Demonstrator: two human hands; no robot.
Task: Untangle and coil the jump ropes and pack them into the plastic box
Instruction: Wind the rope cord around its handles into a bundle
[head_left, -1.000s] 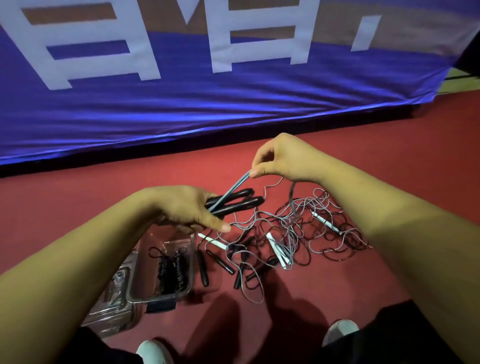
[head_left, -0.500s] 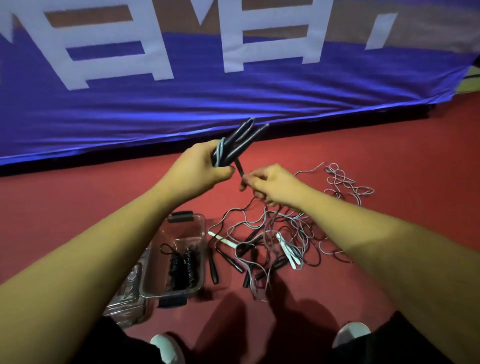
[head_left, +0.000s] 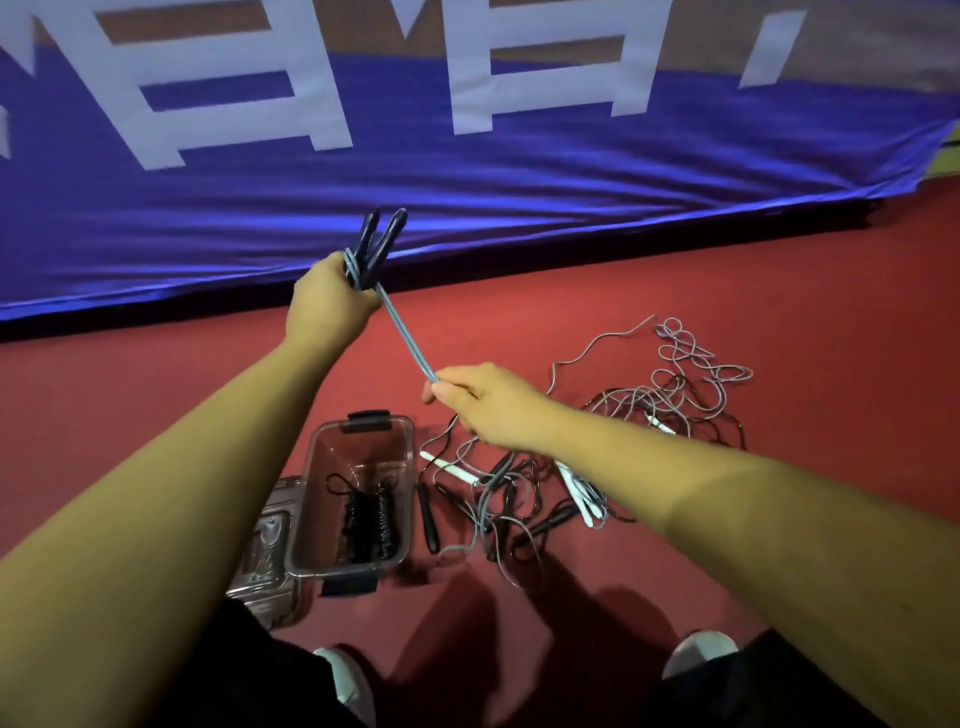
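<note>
My left hand (head_left: 332, 301) is raised and grips two black jump rope handles (head_left: 382, 236) that point up, with grey cord wound beside them. The doubled grey cord (head_left: 408, 332) runs taut down to my right hand (head_left: 485, 400), which pinches it. Below my right hand a tangle of grey and black ropes (head_left: 623, 441) with white and black handles lies on the red floor. The clear plastic box (head_left: 317, 467) stands open at lower left, with a coiled black rope (head_left: 366, 517) inside.
The box lid (head_left: 265, 561) lies left of the box, partly under it. A blue banner (head_left: 467, 182) with white letters hangs along the far side. My two white shoes (head_left: 698, 652) show at the bottom edge. Red floor stretches left and right.
My left hand rose higher with the handles. My right hand slid down and away along the grey cord, pulling it taut between both hands.
</note>
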